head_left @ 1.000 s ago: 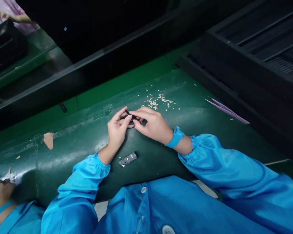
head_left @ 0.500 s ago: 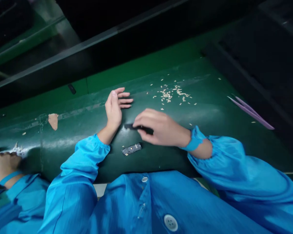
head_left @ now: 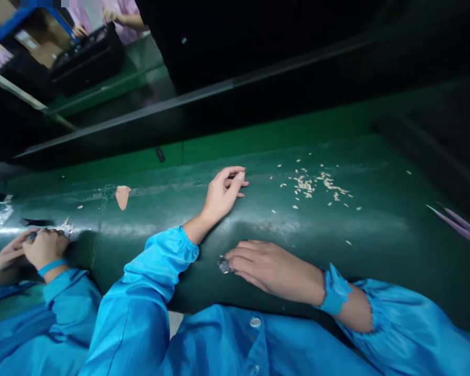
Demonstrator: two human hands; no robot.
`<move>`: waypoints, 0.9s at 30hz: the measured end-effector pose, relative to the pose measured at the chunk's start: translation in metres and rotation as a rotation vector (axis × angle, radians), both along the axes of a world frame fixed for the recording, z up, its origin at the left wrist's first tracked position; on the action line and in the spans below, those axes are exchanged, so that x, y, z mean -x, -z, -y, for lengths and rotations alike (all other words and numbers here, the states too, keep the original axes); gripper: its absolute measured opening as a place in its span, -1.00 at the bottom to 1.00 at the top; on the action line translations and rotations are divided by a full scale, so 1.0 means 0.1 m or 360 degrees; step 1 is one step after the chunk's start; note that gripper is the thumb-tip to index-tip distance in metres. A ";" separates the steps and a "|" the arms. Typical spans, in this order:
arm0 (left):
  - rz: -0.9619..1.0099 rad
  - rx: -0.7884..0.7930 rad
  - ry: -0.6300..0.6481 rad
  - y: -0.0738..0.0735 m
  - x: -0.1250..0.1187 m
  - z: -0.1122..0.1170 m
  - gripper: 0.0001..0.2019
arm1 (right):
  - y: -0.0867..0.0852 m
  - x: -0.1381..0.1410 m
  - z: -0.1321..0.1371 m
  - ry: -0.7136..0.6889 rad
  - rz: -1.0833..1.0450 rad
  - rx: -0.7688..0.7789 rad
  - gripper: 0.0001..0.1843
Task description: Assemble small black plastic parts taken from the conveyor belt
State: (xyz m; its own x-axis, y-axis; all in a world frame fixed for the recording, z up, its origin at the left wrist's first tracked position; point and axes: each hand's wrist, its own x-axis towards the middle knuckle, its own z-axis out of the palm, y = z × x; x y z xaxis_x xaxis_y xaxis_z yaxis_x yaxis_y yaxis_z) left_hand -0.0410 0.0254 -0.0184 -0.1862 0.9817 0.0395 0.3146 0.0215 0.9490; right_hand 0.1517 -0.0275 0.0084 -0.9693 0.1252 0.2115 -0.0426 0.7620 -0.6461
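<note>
My right hand [head_left: 272, 266] lies low over the green work surface, its fingers closed on a small dark circuit board [head_left: 224, 265]. Only the left end of that board shows; the fingers cover the rest. Farther forward and to the left, my left hand [head_left: 224, 194] rests on its side with curled fingers, the thumb brought against them. Whether anything sits between them is hidden. To the right of this hand lies a loose scatter of tiny pale pieces [head_left: 305, 187].
Pink tweezers [head_left: 460, 224] lie at the right. A tan scrap [head_left: 122, 197] and a small black object [head_left: 160, 154] are to the left. Beside me at left, a co-worker's hands [head_left: 45, 248] work on the green bench [head_left: 141, 250]. A dark ledge [head_left: 203, 96] runs across the back.
My right hand has come down onto the circuit board; the black strip it held is out of sight. My left hand's spread fingers have curled in. The camera view has shifted.
</note>
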 end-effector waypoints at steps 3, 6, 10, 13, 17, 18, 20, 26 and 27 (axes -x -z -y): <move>-0.0744 -0.0178 -0.0019 -0.06 0.42 -0.18 -0.62 | 0.02 -0.02 -0.05 0.0080 -0.0015 0.0147 -0.78; -0.1438 0.0060 -0.0492 -0.17 1.02 -0.34 -0.61 | 0.05 -0.03 -0.19 0.0324 -0.0057 0.0375 -0.59; -0.1542 0.0570 -0.0987 -0.29 1.68 -0.35 -0.49 | 0.12 0.01 -0.34 0.0531 0.0018 0.0652 -0.72; -0.1398 0.0586 -0.0948 -0.36 1.87 -0.26 -0.64 | 0.14 0.06 -0.37 0.0546 0.0028 0.0755 -0.78; -0.1252 0.0349 -0.0939 -0.46 1.71 -0.21 -0.71 | 0.16 0.08 -0.36 0.0614 0.0002 0.0841 -0.76; -0.1195 0.0280 -0.0931 -0.47 1.60 -0.22 -0.75 | 0.17 0.08 -0.37 0.0689 -0.0035 0.0840 -0.73; -0.1053 0.0148 -0.0878 -0.46 1.26 -0.21 -0.80 | 0.21 0.06 -0.41 0.0938 -0.0160 0.0800 -0.66; -0.0192 -0.0085 0.0043 -0.09 -0.18 0.19 -0.65 | 0.31 -0.05 -0.59 0.1720 -0.0413 0.0686 -0.43; -0.0282 -0.0111 0.0100 -0.04 -0.36 0.29 -0.63 | 0.33 -0.07 -0.61 0.1731 -0.0391 0.0680 -0.42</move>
State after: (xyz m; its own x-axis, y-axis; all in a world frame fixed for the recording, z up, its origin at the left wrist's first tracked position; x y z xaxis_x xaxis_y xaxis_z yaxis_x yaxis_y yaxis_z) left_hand -0.0054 -0.0037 -0.0145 -0.1085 0.9849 0.1347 0.4754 -0.0676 0.8772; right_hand 0.1585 0.0340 -0.0241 -0.2511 0.9608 0.1179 0.3342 0.2004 -0.9210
